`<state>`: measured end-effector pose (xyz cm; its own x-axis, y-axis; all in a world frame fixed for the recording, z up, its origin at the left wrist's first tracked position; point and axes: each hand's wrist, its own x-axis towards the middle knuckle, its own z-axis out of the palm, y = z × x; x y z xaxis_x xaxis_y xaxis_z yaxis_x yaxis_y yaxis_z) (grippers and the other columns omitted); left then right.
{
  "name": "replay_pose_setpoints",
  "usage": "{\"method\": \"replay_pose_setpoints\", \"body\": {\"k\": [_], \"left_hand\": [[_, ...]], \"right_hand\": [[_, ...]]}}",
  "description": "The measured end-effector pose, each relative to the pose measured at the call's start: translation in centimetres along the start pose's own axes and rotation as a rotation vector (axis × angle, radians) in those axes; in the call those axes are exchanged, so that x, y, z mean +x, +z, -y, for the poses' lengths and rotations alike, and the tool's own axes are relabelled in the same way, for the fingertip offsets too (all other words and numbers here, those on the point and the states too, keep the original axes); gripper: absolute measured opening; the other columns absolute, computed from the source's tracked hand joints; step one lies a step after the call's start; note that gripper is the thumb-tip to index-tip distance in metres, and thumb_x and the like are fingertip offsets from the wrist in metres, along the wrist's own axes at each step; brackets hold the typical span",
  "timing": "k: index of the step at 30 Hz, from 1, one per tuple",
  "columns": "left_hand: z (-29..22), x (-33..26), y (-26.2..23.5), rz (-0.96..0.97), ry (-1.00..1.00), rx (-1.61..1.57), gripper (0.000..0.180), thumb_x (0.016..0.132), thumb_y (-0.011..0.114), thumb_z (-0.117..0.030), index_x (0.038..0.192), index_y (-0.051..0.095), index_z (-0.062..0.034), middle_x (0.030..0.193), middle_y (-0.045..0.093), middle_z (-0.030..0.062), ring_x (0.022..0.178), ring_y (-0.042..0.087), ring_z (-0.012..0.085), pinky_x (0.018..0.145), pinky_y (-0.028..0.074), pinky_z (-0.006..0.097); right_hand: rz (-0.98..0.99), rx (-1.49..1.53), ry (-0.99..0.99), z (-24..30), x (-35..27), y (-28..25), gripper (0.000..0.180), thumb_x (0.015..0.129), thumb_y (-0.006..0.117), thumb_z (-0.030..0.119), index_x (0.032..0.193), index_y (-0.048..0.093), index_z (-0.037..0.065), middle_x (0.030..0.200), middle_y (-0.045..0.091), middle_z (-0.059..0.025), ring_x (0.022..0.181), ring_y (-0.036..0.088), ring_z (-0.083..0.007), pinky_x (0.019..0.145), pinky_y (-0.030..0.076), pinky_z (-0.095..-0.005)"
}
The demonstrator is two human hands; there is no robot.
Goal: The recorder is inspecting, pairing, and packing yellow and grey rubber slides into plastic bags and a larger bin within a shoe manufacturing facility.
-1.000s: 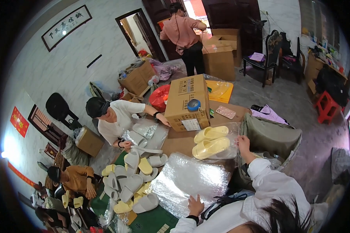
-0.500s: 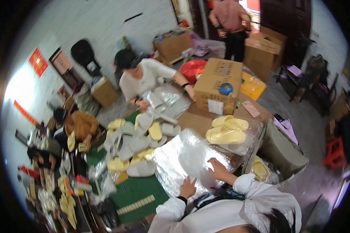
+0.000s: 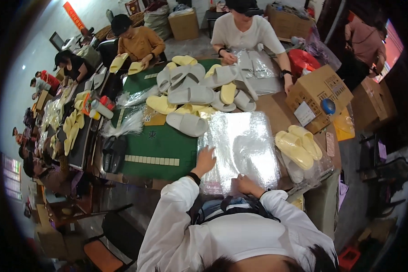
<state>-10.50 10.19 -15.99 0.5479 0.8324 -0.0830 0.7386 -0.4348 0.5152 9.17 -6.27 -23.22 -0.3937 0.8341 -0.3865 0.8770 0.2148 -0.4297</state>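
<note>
The person wearing the camera is leaning over the desk (image 3: 158, 145), whose top is covered in green felt, and both hands are resting on a stack of clear, shiny plastic bags (image 3: 240, 145) lying flat at the near edge of the desk, right in front of the person's chest. The left hand (image 3: 206, 159) is lying open with fingers spread on the left margin of the stack, pressing it down; the right hand (image 3: 243, 183) is sitting at the near edge of the stack with fingers curled, and I cannot tell whether it is pinching a bag or only touching it. Just to the right of the stack, a pair of pale yellow slippers (image 3: 298, 146) is lying on more plastic wrapping. Beyond the stack, a heap of grey and yellow slippers (image 3: 199, 88) is spreading across the middle of the desk, with one grey slipper (image 3: 187, 123) lying just beside the stack's far left corner. A cardboard box (image 3: 318, 96) is standing at the far right corner. Across the desk, a person in a white shirt (image 3: 245, 31) is handling more clear bags, and a person in an orange top (image 3: 141, 43) is holding yellow slippers.
</note>
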Motion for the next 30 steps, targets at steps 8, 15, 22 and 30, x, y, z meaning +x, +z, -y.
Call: {"method": "replay_pose_setpoints", "body": {"k": [8, 15, 22, 30], "left_hand": [[6.8, 8.1, -5.3, -0.453, -0.466, -0.09, 0.076, 0.075, 0.063, -0.031, 0.134, 0.024, -0.0031, 0.132, 0.029, 0.0274, 0.12, 0.031, 0.0421, 0.099, 0.026, 0.048], [11.2, 11.7, -6.9, -0.508, -0.517, -0.333, 0.089, 0.068, 0.072, -0.028, 0.135, 0.02, -0.0051, 0.12, 0.046, 0.0246, 0.111, 0.045, 0.0388, 0.094, 0.035, 0.041], [8.6, 18.2, -10.4, -0.51, -0.284, -0.799, 0.085, 0.073, 0.067, -0.007, 0.138, 0.013, -0.0058, 0.136, 0.029, 0.0197, 0.122, 0.035, 0.0306, 0.099, 0.03, 0.037], [6.3, 23.0, -8.4, -0.28, -0.41, -0.798, 0.098, 0.067, 0.062, 0.01, 0.139, -0.001, -0.0101, 0.135, 0.025, 0.0154, 0.119, 0.034, 0.0269, 0.099, 0.031, 0.035]], "right_hand": [[0.053, 0.196, 0.171, 3.2, -1.7, -5.0, 0.052, 0.077, 0.054, 0.021, 0.123, 0.038, 0.003, 0.122, 0.044, -0.0246, 0.11, 0.045, -0.0424, 0.093, 0.037, -0.0444], [0.013, 0.149, 0.154, 2.0, -1.5, -1.8, 0.067, 0.075, 0.058, 0.022, 0.132, 0.028, 0.007, 0.134, 0.032, -0.023, 0.117, 0.038, -0.0442, 0.095, 0.036, -0.0464], [0.15, 0.191, 0.17, 1.9, -2.0, -3.4, 0.074, 0.074, 0.059, 0.025, 0.136, 0.021, 0.01, 0.137, 0.028, -0.0214, 0.123, 0.031, -0.0436, 0.097, 0.032, -0.0505], [0.284, 0.337, 0.273, 2.3, -1.2, -5.0, 0.078, 0.075, 0.062, 0.023, 0.139, 0.017, 0.016, 0.143, 0.02, -0.0144, 0.129, 0.022, -0.0394, 0.098, 0.027, -0.0554]]}}
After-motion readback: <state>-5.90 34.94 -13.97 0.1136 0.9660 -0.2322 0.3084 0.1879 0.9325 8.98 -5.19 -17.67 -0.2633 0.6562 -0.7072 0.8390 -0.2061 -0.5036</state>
